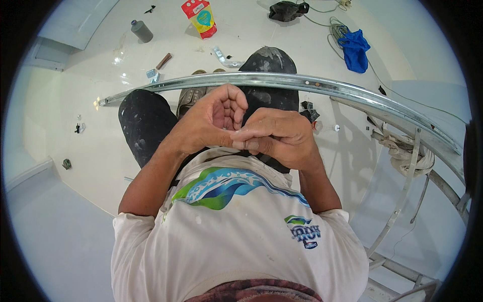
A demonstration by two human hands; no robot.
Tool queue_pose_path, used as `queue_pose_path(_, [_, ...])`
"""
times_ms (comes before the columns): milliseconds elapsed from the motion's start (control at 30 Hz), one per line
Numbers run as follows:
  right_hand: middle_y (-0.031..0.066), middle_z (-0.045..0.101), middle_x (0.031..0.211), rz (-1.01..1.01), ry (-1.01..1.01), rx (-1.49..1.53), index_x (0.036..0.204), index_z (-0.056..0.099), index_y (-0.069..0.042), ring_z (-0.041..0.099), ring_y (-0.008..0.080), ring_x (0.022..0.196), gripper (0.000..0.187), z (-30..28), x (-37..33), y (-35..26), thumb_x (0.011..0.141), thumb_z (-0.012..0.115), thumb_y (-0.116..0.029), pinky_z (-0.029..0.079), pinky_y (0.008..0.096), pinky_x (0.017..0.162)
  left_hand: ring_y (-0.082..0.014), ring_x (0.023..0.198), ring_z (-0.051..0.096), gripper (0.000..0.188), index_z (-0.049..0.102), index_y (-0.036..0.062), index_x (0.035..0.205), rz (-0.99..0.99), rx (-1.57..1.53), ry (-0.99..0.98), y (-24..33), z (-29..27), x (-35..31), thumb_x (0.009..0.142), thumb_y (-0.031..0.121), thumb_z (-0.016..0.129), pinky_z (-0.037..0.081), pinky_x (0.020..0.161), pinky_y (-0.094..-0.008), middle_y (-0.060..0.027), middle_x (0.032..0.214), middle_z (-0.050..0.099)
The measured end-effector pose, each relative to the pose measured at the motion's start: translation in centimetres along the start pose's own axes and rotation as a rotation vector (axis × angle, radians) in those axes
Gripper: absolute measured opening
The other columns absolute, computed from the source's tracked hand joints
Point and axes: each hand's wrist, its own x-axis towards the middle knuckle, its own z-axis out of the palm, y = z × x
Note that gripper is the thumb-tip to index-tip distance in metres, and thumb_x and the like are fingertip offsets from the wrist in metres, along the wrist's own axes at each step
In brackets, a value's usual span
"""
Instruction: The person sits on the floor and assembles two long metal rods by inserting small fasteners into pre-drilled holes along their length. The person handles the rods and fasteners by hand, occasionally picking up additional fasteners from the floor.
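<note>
My left hand (216, 121) is cupped in front of my belly, its fingers curled inward and its thumb reaching across to my right hand. At that thumb's tip, my right hand (284, 135) is closed in a pinch. Whatever lies between the fingertips is too small and hidden to name. Just beyond both hands, a long galvanized metal channel (211, 80) rests across my knees, apart from my fingers. A few small holes show along it right of the middle.
Ahead on the floor are a grey bottle (142, 31), a red and yellow pouch (200, 19), a metal bracket (225, 58), a black bag (288, 11) and a blue bag (355, 50) by a coiled cable (338, 31). A metal ladder (402, 201) lies at the right with a cloth (410, 157).
</note>
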Motion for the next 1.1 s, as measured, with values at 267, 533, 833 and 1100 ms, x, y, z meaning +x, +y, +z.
queue_pose_path(267, [0.0083, 0.079, 0.099, 0.239, 0.213, 0.171, 0.110, 0.082, -0.002, 0.075, 0.0144, 0.084, 0.012, 2.3, -0.8, -0.9, 0.098, 0.083, -0.006, 0.061, 0.0290, 0.078, -0.0115, 0.101, 0.061, 0.087, 0.058, 0.0069, 0.135, 0.091, -0.124, -0.007, -1.5, 0.5, 0.3, 0.066, 0.022, 0.109, 0.053, 0.093, -0.0294, -0.0006, 0.113, 0.061])
queue_pose_path(533, [0.0082, 0.067, 0.101, 0.237, 0.604, 0.138, 0.113, 0.068, 0.002, 0.070, 0.0144, 0.081, 0.010, 3.0, -2.8, 1.9, 0.112, 0.067, -0.008, 0.065, 0.0299, 0.068, -0.0186, 0.100, 0.066, 0.031, 0.069, 0.0005, 0.121, 0.747, 0.577, 0.495, -0.2, 0.1, 1.5, 0.093, -0.003, 0.081, 0.055, 0.093, -0.0352, -0.0065, 0.110, 0.067])
queue_pose_path(833, [0.0145, 0.076, 0.106, 0.296, 0.807, -0.103, 0.118, 0.069, 0.003, 0.075, 0.0166, 0.084, 0.011, -3.8, -6.5, 1.0, 0.109, 0.069, -0.003, 0.069, 0.0329, 0.075, -0.0285, 0.095, 0.073, 0.022, 0.080, 0.0068, 0.108, 0.906, 1.513, 0.230, 2.8, -3.3, 4.4, 0.087, 0.004, 0.085, 0.060, 0.083, -0.0423, -0.0095, 0.103, 0.075])
queue_pose_path(1100, [0.0108, 0.077, 0.101, 0.527, 0.980, -0.206, 0.120, 0.075, 0.005, 0.076, 0.0174, 0.085, 0.021, -9.2, -10.9, 7.0, 0.104, 0.075, -0.009, 0.065, 0.0313, 0.075, -0.0287, 0.088, 0.073, 0.016, 0.077, 0.0054, 0.101, 0.996, 1.508, 0.236, 1.8, -3.4, 5.3, 0.086, 0.003, 0.084, 0.058, 0.077, -0.0423, -0.0099, 0.095, 0.074])
